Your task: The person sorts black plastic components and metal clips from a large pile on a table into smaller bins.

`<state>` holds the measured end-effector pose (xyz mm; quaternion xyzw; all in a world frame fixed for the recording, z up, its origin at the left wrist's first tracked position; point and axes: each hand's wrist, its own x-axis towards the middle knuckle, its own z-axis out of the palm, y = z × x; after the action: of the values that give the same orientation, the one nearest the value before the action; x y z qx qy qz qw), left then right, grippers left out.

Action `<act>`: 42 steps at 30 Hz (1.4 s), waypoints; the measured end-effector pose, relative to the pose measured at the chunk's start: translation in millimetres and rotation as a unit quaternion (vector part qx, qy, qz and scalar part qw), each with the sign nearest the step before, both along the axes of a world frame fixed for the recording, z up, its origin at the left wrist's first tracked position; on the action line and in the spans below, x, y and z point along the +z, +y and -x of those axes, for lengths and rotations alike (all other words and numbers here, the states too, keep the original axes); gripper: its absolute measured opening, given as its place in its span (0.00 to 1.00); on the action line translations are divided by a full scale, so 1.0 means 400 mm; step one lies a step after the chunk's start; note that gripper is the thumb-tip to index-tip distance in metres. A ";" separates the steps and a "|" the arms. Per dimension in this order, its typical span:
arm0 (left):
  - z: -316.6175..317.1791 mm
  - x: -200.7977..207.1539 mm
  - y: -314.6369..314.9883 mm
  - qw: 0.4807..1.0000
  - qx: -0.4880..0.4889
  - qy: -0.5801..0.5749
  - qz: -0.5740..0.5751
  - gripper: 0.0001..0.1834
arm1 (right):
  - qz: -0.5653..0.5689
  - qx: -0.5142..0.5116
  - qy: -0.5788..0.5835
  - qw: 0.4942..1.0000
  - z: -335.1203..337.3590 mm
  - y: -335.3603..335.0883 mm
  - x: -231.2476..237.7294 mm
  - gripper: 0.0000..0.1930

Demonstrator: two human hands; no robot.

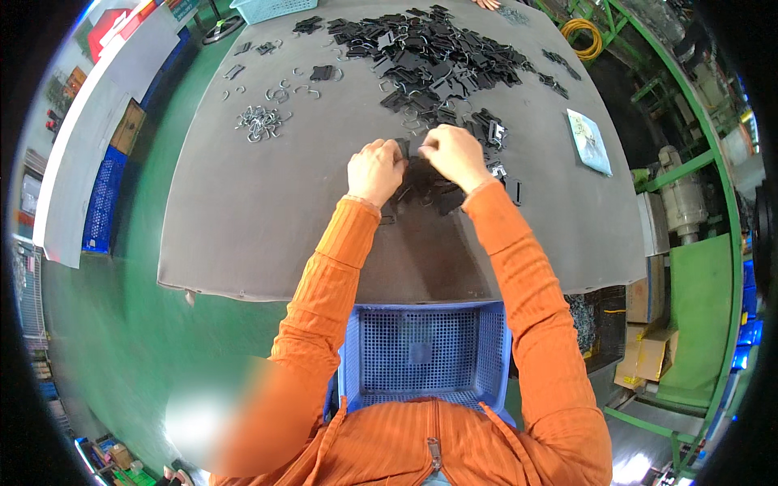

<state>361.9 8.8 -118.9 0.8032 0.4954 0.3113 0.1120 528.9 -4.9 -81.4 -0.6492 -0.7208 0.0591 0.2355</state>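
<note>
Over the middle of the grey table (243, 211) my two hands are close together. My left hand (377, 172) is closed, with a small black clip-like piece (403, 148) at its fingertips. A short gap away, my right hand (454, 155) is closed in a pinch; what lies in its fingers is hidden. More black pieces (450, 201) lie under and beside my right hand, some with shiny metal parts. Beyond the hands spreads a large heap of flat black pieces with metal hooks (438, 61).
A small pile of loose metal hooks (261, 123) lies at the left. A pale blue packet (589, 143) rests at the right. Below the near edge stands a blue plastic basket (352, 356). Another person's hand (488, 4) shows at the far edge, and a light blue basket (271, 10) far left.
</note>
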 end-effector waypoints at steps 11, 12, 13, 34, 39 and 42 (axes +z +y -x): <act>0.013 0.102 0.042 0.981 -0.082 -0.173 0.040 0.06 | 0.086 -0.025 0.222 0.971 -0.175 -0.059 0.136 0.09; 0.011 0.095 0.044 0.982 -0.116 -0.148 0.030 0.06 | 0.102 -0.017 0.237 0.966 -0.183 -0.072 0.119 0.09; 0.010 0.088 0.044 0.981 -0.149 -0.124 0.020 0.06 | 0.118 -0.009 0.252 0.960 -0.187 -0.084 0.105 0.09; -0.100 0.128 0.020 0.967 -0.061 -0.234 -0.078 0.08 | 0.147 -0.094 0.613 0.771 -0.350 -0.130 0.109 0.08; -0.058 0.168 0.052 0.992 -0.062 -0.083 -0.068 0.07 | 0.223 -0.036 0.610 0.759 -0.329 -0.115 0.093 0.10; -0.050 0.182 0.046 0.989 -0.119 -0.086 -0.027 0.07 | 0.212 -0.034 0.470 0.856 -0.344 -0.080 0.052 0.10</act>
<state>381.8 27.2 -46.1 0.8290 0.3767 0.3771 0.1691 666.5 -36.9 -60.5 -0.6023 -0.4717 0.5005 0.4054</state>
